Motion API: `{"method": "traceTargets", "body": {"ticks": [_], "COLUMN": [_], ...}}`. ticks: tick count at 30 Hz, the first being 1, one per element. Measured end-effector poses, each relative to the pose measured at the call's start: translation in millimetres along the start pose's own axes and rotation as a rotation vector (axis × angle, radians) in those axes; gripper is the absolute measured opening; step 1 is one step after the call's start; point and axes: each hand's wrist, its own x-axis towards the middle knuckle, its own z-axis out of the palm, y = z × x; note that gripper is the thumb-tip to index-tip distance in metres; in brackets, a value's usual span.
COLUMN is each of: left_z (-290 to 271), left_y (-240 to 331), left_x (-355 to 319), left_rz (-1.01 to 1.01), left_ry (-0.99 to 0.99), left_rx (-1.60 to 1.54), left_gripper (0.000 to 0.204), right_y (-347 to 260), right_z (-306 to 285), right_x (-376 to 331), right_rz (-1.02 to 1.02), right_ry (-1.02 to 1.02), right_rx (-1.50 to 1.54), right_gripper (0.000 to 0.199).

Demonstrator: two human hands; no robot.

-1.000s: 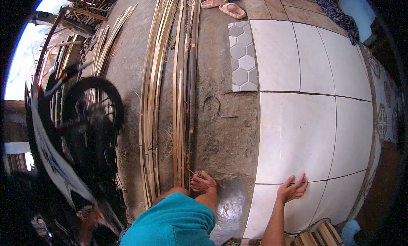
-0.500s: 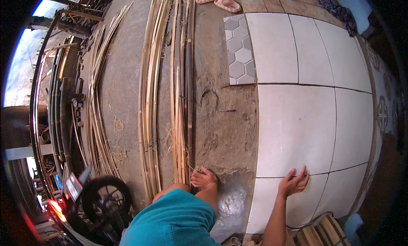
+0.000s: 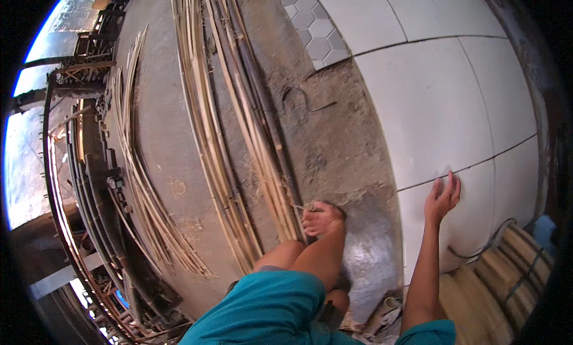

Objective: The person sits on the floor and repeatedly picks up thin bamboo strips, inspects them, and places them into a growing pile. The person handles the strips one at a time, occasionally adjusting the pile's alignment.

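My left hand (image 3: 322, 218) is low beside the near ends of long split bamboo strips (image 3: 271, 178). Its fingers are curled round a small tuft of pale, stringy shavings (image 3: 307, 207); part of the tuft is hidden by the hand. To the right, my right hand (image 3: 443, 197) is over the white floor tiles (image 3: 436, 112), its fingers spread and holding nothing. Whether its fingertips touch the tile I cannot tell.
More bamboo strips (image 3: 203, 118) lie lengthwise on the concrete floor, with another bundle (image 3: 140, 166) farther left. Dark poles and a rack (image 3: 89, 190) line the left side. Bundled wooden slats (image 3: 507, 273) are at lower right. Grey hexagon tiles (image 3: 310, 26) border the white ones.
The view has turned and shifted, so the strips now slant and the slats at lower right show more. Both hands keep much the same pose, the left still with the shavings.
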Motion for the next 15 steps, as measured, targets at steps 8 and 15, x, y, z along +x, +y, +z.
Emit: {"method": "traceTargets", "body": {"ticks": [8,15], "left_z": [-15,1], "left_y": [12,-9], "left_x": [6,6], "left_rz": [0.072,0.144], "left_ry": [-0.057,-0.228], "left_rx": [-0.191,-0.352], "left_gripper": [0.055,0.054], "right_y": [12,13], "right_z": [-71,-62], "right_x": [-209,-222], "right_rz": [-0.009,-0.004], "right_ry": [-0.066,0.097], "right_rx": [-0.407,-0.479], "right_gripper": [0.051,0.053]}}
